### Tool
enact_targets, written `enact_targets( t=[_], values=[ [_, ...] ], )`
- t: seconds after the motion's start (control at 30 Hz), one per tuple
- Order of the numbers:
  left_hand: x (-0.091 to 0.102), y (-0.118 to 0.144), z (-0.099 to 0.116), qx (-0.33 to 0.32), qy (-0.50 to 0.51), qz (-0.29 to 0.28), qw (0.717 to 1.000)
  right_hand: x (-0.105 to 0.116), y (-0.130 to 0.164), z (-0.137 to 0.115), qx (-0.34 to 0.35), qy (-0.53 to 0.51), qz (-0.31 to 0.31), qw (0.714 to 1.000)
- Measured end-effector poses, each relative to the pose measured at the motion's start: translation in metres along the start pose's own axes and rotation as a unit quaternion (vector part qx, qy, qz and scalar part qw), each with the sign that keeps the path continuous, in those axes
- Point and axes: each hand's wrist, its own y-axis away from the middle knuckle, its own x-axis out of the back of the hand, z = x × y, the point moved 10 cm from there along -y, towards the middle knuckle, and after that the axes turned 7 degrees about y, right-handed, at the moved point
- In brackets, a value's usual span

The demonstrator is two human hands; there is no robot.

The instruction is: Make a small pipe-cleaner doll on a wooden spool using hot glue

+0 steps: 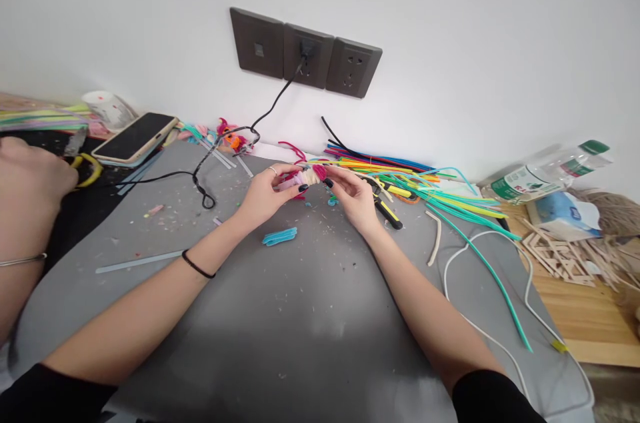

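Observation:
Both of my hands meet over the far middle of the grey mat (310,316). Between them is a small bundle of pipe cleaners (311,176) in pink, cream and lilac. My left hand (270,196) pinches its left end, thumb in front. At the right end, the thumb and fingers of my right hand (353,196) close on the dark pink part. Below my left hand lies a short stack of blue pipe cleaner pieces (280,236). Yellow-and-black pliers (387,210) rest just right of my right hand, partly covered by it.
Coloured pipe cleaners (450,200) fan out at the back right. A plastic bottle (550,170), wooden sticks (560,253) and a white cable (447,283) are at the right. At the left, another person's hand (35,176) is by yellow-handled scissors (90,170) and a phone (137,136).

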Motion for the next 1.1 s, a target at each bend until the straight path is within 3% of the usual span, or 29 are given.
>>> enact_targets(
  t=[0.27, 0.73, 0.87, 1.1],
  values=[
    [0.0, 0.001, -0.001, 0.013, 0.018, 0.004, 1.0, 0.001, 0.002, -0.01, 0.053, 0.022, 0.022, 0.998],
    [0.003, 0.003, -0.002, 0.035, 0.025, 0.021, 0.999, 0.0, 0.005, -0.018, 0.075, 0.109, 0.018, 0.991],
    [0.003, 0.002, -0.005, 0.041, 0.041, 0.024, 0.998, 0.002, 0.008, -0.028, 0.104, 0.162, 0.034, 0.981],
    [0.0, 0.003, -0.009, 0.051, 0.078, 0.017, 0.995, -0.01, 0.015, -0.046, 0.174, 0.296, 0.002, 0.939]
  ],
)
